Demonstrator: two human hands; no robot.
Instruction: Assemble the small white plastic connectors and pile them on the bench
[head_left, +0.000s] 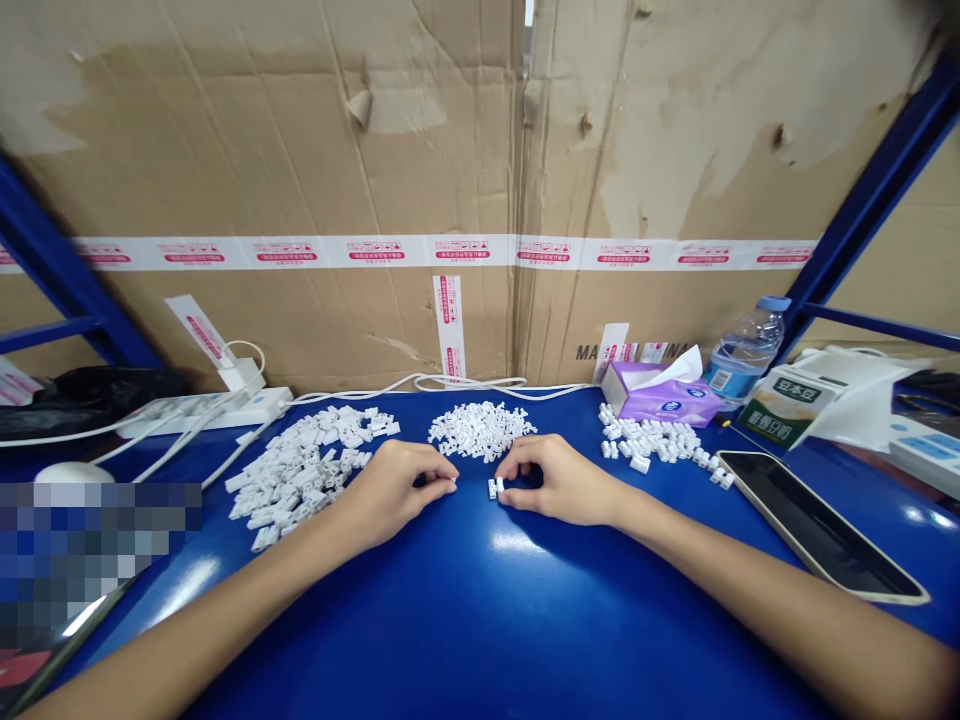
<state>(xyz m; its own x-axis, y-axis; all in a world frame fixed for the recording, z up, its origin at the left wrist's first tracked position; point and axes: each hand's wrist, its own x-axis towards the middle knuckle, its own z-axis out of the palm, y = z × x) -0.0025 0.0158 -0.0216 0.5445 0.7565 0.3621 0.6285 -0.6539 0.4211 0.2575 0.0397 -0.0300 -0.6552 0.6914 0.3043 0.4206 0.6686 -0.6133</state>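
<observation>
My right hand [551, 482] pinches a small white plastic connector [493, 489] between thumb and fingertips, just above the blue table. To its left, my left hand [409, 480] is closed in a pinch, and a tiny white piece [454, 482] shows at its fingertips, too small to name. The two hands are apart. Behind them lies a heap of tiny white plastic parts [480, 428]. Beside my left hand spreads a larger pile of white connector housings [300, 480]. Right of my right hand is a third group of white connectors [649, 440].
A purple tissue box [656, 395], a water bottle [746, 350] and a green-and-white carton [784, 405] stand at the back right. A phone [821, 525] lies near my right forearm. White cables and a power strip [259, 405] run along the cardboard wall [300, 180].
</observation>
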